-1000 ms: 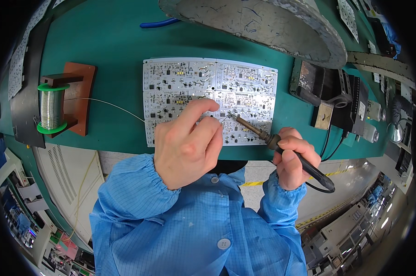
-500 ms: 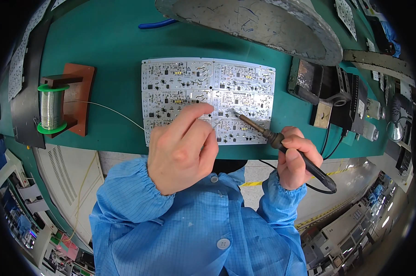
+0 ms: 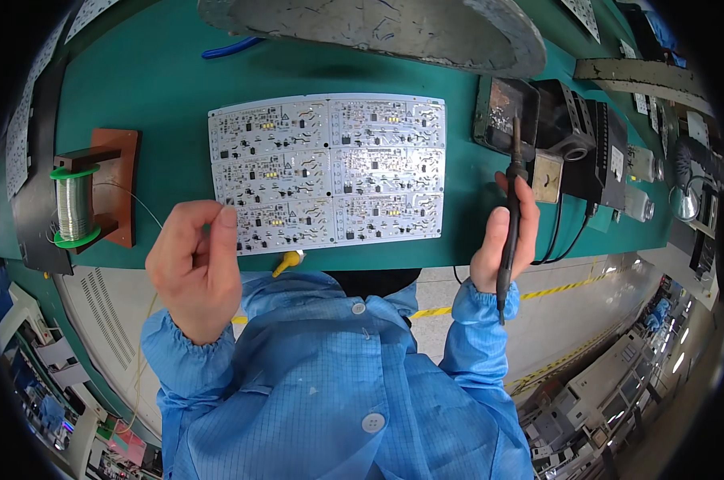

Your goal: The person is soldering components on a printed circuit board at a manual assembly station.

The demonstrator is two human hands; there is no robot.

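Soldering iron point(image 3: 509, 232) upright in my right hand point(image 3: 495, 253), circuit board panel point(image 3: 330, 176) lying flat before me

My right thumb and fingers close loosely around the black handle, the metal end pointing away from me over the dark tray point(image 3: 483, 120); I cannot tell whether the tip touches it. Just beside the tray sits a tan pad point(image 3: 547, 178).

My left hand point(image 3: 195, 268) has its thumb and forefinger pressed together at the panel's left edge, the other fingers curled in. Solder wire point(image 3: 140, 199) runs from the green-flanged spool point(image 3: 75, 208) on its brown stand point(image 3: 123, 188) and passes out of sight behind this hand, so I cannot tell whether the pinch grips its end.

The panel, white with six populated sections, lies on the green tabletop point(image 3: 154, 72) between my hands. Beyond it rests a blue-handled tool point(image 3: 232, 50), near the grey hood point(image 3: 378, 24).
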